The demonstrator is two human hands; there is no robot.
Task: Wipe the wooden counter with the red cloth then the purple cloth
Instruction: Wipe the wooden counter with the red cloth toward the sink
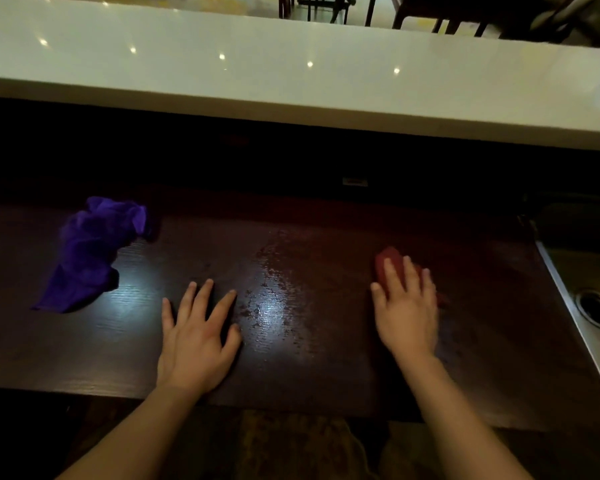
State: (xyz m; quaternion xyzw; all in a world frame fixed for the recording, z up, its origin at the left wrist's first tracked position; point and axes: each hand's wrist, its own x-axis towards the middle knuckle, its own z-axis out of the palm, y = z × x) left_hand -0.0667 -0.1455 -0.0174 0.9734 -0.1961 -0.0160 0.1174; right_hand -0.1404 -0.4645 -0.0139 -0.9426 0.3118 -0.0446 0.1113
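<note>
Head cam only: right hand (pixel 407 306), right of centre, lies flat with straight fingers pressing the red cloth (pixel 388 263) onto the wooden counter (pixel 291 271). Left hand (pixel 196 336) rests spread on the wood, holding nothing. A damp streak shines mid-frame, so I'd guess the red pass is underway. Purple cloth (pixel 90 251) sits crumpled at left, untouched, so that step's left.

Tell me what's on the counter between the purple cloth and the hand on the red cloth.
In the head view, the left hand rests flat on the wooden counter there, with a wet-looking patch beside it.
</note>
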